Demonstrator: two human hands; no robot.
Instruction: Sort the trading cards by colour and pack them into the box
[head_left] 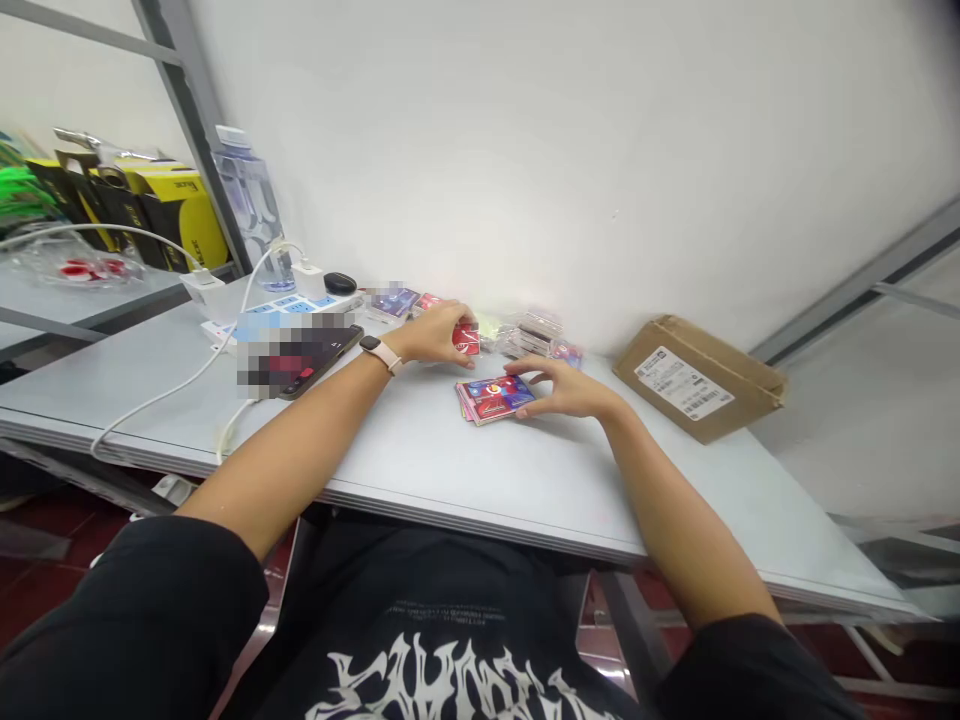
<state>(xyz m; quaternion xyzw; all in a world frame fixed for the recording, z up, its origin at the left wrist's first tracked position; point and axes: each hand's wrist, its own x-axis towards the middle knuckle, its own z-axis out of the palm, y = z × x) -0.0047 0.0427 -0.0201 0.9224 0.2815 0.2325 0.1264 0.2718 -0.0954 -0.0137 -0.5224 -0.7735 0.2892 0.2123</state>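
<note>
A small stack of cards [495, 397], red and blue on top, lies on the table, its lower cards sticking out a little at the left. My right hand [559, 388] has its thumb and fingers apart around the right edge of that stack. Farther left, my left hand [436, 335], with a watch on its wrist, is closed on a red card [466, 339] held between thumb and fingers. Behind the hands, by the wall, are more cards [394, 302] and some clear plastic wrapping [531, 333].
A cardboard box [697, 378] with a white label leans at the wall on the right. To the left are a phone [319, 360], a power strip [281, 318], white cables, a black case [340, 284] and a water bottle [251, 200]. The table's front edge [480, 515] is near my body.
</note>
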